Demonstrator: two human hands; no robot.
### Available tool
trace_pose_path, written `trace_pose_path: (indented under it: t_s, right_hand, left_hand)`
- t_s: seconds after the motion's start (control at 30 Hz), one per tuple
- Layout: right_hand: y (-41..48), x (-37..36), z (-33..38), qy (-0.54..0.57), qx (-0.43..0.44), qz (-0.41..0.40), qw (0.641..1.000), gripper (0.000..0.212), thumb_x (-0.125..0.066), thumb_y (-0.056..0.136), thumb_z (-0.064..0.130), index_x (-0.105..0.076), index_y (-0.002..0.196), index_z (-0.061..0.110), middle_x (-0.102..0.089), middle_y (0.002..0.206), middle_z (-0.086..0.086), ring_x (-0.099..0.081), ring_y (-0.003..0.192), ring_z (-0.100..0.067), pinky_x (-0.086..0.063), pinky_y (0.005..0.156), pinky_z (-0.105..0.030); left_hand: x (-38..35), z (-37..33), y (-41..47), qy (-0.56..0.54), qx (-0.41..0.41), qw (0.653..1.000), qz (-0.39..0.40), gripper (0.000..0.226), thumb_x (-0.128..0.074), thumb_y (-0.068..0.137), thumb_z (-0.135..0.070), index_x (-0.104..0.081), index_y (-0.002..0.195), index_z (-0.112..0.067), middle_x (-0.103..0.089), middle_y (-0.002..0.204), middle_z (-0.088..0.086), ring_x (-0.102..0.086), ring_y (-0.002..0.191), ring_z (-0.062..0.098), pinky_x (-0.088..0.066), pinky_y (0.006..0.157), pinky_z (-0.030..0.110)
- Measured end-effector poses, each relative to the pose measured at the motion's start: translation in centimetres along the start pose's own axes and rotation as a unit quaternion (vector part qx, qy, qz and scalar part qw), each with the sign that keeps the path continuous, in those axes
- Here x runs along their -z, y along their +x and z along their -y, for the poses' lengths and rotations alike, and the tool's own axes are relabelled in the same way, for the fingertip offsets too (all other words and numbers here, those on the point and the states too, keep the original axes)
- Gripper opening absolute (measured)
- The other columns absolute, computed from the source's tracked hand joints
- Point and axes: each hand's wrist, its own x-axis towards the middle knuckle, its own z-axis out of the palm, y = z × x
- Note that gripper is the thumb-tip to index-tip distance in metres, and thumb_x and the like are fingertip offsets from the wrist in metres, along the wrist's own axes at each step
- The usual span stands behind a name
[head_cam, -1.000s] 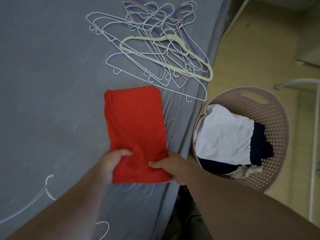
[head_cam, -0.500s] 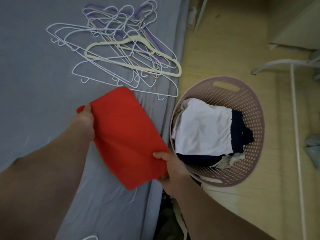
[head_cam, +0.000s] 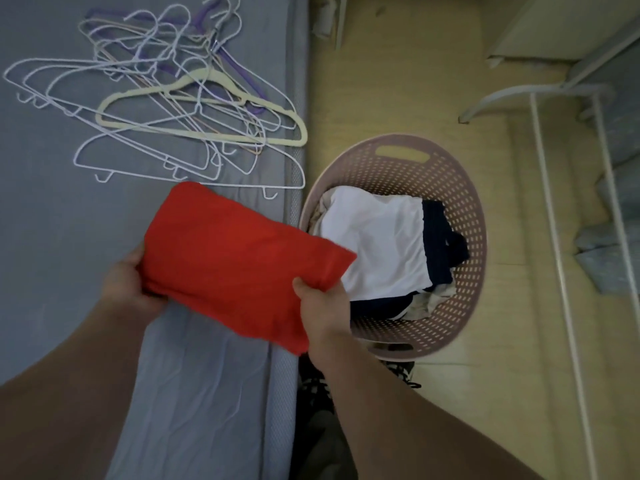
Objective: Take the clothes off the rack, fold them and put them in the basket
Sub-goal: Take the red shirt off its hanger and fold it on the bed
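Red garment, folded flat, held between both hands at the bed's edge with one corner over the basket.

Left hand curls round one short end and right hand pinches the opposite end, thumb on top, presumably so the fold keeps its shape. The far corner overlaps the basket rim, above the white garment and dark clothes lying inside. The basket stands on the floor against the bed, probably for a short reach. Bare hangers lie heaped farther up the bed, and the rack stands beyond the basket.
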Motion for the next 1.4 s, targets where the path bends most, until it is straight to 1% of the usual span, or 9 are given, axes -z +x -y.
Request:
trace_pose_path:
  t_s: [0.13,0.3,0.4,0.53,0.83,1.0,1.1,1.2,1.4]
  right_hand:
    - [0.7,4.7,6.9,-0.155,0.162,-0.071,0.972,0.038,-0.058,0.1,0.023,-0.05,0.137,0.022,-0.055,0.101,0.019,-0.051,0.1,-0.007,-0.041,0.098,-0.028]
    - [4.5,13.5,12.5,-0.297,0.232,-0.153,0.914,0.054,-0.051,0.103,0.022,-0.028,0.153,0.024,-0.058,0.138,-0.005,-0.059,0.118,-0.029,-0.043,0.09,-0.031]
    - [7.4,17.3,13.0,-0.389,0.249,-0.154,0.873,0.059,-0.05,0.102,0.018,-0.023,0.155,0.023,-0.06,0.133,-0.015,-0.06,0.114,-0.038,-0.046,0.085,-0.037]
    - [10.8,20.2,11.9,-0.422,0.249,-0.15,0.859,0.059,-0.046,0.102,0.013,-0.022,0.154,0.024,-0.062,0.124,-0.02,-0.061,0.106,-0.039,-0.044,0.082,-0.035]
    - [11.8,21.0,9.9,-0.46,0.284,-0.15,0.828,0.072,-0.037,0.099,0.005,-0.025,0.153,0.05,-0.039,0.141,-0.008,-0.058,0.086,-0.026,-0.056,0.083,-0.042]
    - [12.8,21.3,9.2,-0.559,0.209,-0.085,0.798,0.073,-0.036,0.097,0.007,-0.017,0.159,0.041,-0.017,0.156,-0.012,-0.046,0.13,-0.037,-0.046,0.105,-0.049]
    - [13.5,20.8,8.9,-0.677,0.104,-0.069,0.725,0.077,-0.05,0.095,0.018,-0.01,0.16,0.027,-0.012,0.156,-0.019,-0.027,0.14,-0.039,-0.039,0.11,-0.05]
    - [13.4,19.9,9.9,-0.715,0.2,-0.1,0.662,0.082,-0.058,0.089,0.029,-0.014,0.158,0.022,-0.009,0.159,-0.021,-0.018,0.144,-0.041,-0.027,0.116,-0.049]
    - [16.3,18.9,9.0,-0.8,0.154,0.087,0.574,0.127,-0.067,0.077,0.072,0.027,0.154,0.033,0.037,0.159,-0.015,0.022,0.149,-0.042,-0.002,0.123,-0.058]
  left_hand:
    - [-1.2,2.5,-2.9,-0.019,0.018,0.996,0.091,0.021,-0.064,0.083,-0.01,-0.079,0.096,-0.016,-0.075,0.102,-0.003,-0.073,0.088,0.01,-0.062,0.071,0.033]
    - [-9.3,7.7,-5.9,0.178,-0.124,0.969,0.12,0.064,-0.065,0.082,0.012,-0.05,0.137,-0.016,-0.071,0.113,0.011,-0.072,0.082,0.005,-0.06,0.068,0.024]
    - [-13.8,11.2,-6.6,0.396,-0.331,0.85,0.103,0.071,-0.064,0.088,0.004,-0.038,0.147,-0.025,-0.065,0.122,0.003,-0.065,0.1,0.003,-0.053,0.09,0.023]
    - [-16.5,14.8,-5.2,0.546,-0.403,0.727,0.105,0.071,-0.046,0.095,-0.003,-0.031,0.151,-0.044,-0.047,0.134,0.002,-0.052,0.107,0.015,-0.045,0.094,0.029]
    - [-17.0,16.3,-5.0,0.665,-0.425,0.605,0.103,0.078,-0.046,0.08,0.005,-0.034,0.154,-0.02,-0.042,0.143,0.018,-0.053,0.115,0.04,-0.054,0.082,0.049]
    - [-16.7,16.1,-5.0,0.764,-0.324,0.547,0.109,0.083,-0.043,0.087,-0.012,-0.002,0.159,-0.02,-0.014,0.157,0.018,-0.037,0.132,0.039,-0.046,0.1,0.052]
    - [-18.1,16.7,-4.8,0.836,-0.222,0.497,0.073,0.1,-0.061,0.088,-0.019,0.012,0.157,-0.017,0.024,0.158,0.018,-0.019,0.143,0.039,-0.036,0.112,0.049]
    - [-21.6,16.9,-5.4,0.826,-0.316,0.464,0.053,0.1,-0.064,0.082,-0.029,0.001,0.157,-0.018,0.024,0.158,0.02,-0.007,0.145,0.044,-0.02,0.118,0.052]
    - [-24.4,17.9,-1.5,0.918,-0.266,0.272,0.115,0.139,-0.07,0.067,-0.073,0.03,0.15,-0.024,0.033,0.157,0.013,0.026,0.144,0.044,0.005,0.117,0.063]
